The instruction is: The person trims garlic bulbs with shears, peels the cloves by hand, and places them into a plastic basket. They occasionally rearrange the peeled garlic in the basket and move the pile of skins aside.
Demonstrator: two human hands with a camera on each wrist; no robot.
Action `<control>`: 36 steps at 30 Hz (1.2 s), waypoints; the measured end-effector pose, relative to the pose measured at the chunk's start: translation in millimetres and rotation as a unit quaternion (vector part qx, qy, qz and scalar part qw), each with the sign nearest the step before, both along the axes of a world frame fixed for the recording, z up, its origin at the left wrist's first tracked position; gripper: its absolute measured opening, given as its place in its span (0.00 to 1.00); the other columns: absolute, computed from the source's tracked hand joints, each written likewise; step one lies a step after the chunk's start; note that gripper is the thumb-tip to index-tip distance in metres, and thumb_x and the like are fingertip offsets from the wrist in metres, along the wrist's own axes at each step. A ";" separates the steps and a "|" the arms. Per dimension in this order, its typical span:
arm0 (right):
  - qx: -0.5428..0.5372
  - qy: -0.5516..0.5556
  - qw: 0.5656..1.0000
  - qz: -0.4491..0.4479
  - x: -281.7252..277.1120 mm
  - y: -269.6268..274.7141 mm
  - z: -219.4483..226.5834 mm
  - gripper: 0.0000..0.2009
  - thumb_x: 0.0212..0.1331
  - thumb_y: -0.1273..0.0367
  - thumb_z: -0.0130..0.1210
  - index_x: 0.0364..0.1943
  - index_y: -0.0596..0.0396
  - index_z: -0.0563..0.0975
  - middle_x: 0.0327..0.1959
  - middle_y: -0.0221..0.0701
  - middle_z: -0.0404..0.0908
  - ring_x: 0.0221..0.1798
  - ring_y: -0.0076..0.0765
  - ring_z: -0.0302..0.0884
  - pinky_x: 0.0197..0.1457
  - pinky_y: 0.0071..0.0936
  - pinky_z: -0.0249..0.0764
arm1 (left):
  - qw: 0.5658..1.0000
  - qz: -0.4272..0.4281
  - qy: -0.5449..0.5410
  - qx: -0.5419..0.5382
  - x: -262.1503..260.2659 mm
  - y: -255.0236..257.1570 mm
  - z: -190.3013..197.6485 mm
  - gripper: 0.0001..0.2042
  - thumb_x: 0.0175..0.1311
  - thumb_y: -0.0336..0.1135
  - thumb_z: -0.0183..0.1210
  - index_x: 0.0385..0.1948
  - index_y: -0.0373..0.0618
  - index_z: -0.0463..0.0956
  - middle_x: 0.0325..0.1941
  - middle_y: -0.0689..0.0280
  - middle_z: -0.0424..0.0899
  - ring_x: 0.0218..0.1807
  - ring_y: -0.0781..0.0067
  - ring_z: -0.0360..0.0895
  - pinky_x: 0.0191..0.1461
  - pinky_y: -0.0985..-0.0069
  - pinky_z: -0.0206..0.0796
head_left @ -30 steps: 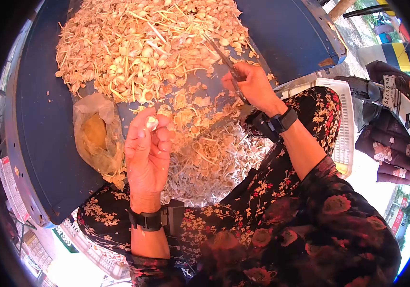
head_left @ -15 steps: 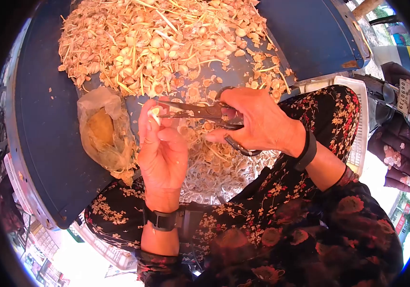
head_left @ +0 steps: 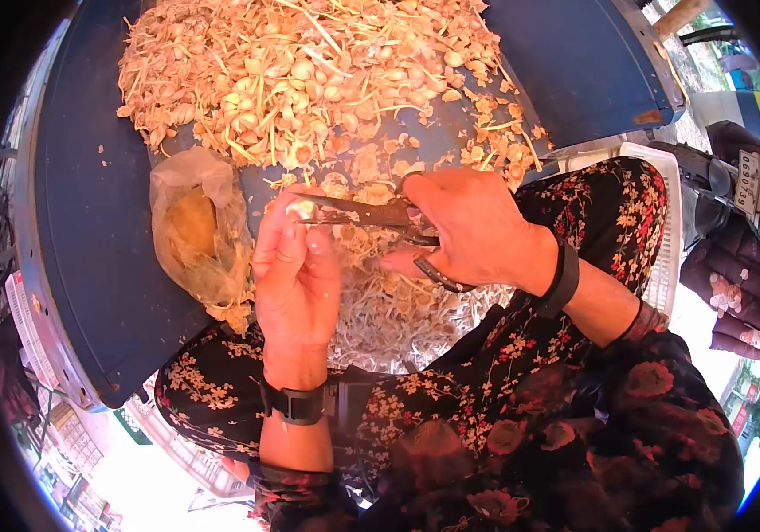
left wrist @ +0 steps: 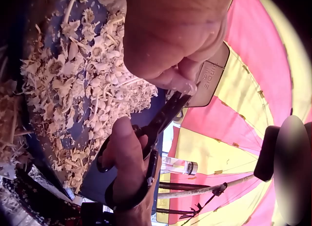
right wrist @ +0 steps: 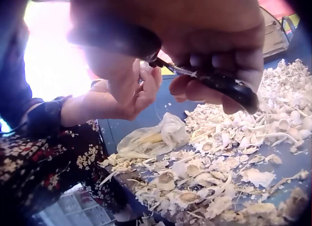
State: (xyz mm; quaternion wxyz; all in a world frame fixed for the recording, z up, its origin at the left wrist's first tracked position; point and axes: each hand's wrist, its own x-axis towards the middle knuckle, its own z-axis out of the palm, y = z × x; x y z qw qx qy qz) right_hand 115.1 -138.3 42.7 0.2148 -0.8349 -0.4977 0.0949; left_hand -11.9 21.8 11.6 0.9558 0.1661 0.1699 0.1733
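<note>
My left hand [head_left: 297, 259] is raised over the blue table [head_left: 78, 222] and pinches a small pale garlic piece [head_left: 298, 208] at its fingertips. My right hand [head_left: 464, 229] grips dark scissors [head_left: 364, 214] by the handles. The blades point left and their tips meet the garlic piece. In the left wrist view the scissors [left wrist: 163, 119] run from my right thumb up to my left fingers [left wrist: 185, 82]. The right wrist view has the scissor handle [right wrist: 229, 88] close up, with my left hand [right wrist: 129, 92] behind it.
A big heap of garlic bulbs and stalks [head_left: 309, 71] covers the far table. Cut husks and roots [head_left: 398, 306] lie under my hands and on my lap. A crumpled plastic bag [head_left: 192, 232] sits left of my left hand. A white basket [head_left: 659, 266] stands at the right.
One second ago my right hand held the scissors away by the heap. It has swung left, and the blades now sit at the garlic piece in my left fingers.
</note>
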 end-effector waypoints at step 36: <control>0.051 0.071 0.957 -0.278 137.1 -11.4 -102.1 0.10 0.49 0.68 0.59 0.26 0.61 0.73 0.22 0.43 0.78 0.26 0.51 0.74 0.32 0.39 0.69 | 0.975 -0.127 0.157 0.098 25.5 -4.0 -18.0 0.09 0.64 0.35 0.50 0.38 0.38 0.73 0.33 0.63 0.74 0.34 0.75 0.72 0.32 0.83 0.69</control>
